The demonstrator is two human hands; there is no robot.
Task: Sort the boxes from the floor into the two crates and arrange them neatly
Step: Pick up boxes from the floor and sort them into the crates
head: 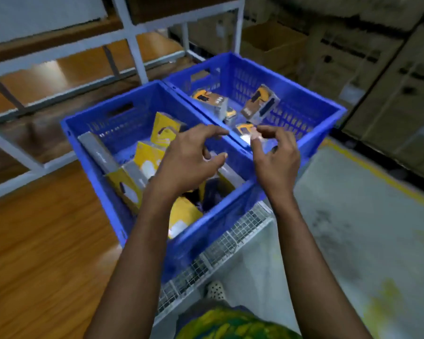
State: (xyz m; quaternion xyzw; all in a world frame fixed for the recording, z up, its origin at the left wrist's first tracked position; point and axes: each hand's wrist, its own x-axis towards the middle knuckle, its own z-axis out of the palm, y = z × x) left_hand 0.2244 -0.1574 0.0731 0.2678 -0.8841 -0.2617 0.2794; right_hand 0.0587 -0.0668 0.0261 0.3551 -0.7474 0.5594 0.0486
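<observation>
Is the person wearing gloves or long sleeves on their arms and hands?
No gloves: the left hand and right hand are bare, and both forearms show no sleeves. No watch or rings that I can see, though it's blurry. Lower down is green-and-yellow patterned clothing.

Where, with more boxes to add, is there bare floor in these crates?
Left crate: a bare strip between the grey box and the upright yellow box, by the far wall; its near half is crowded. Right crate: seemingly free along the right wall, beside the tilted box.

Glossy blue plastic crates point(230, 211) (perforated walls), wire-mesh metal cart point(220, 245)
</observation>
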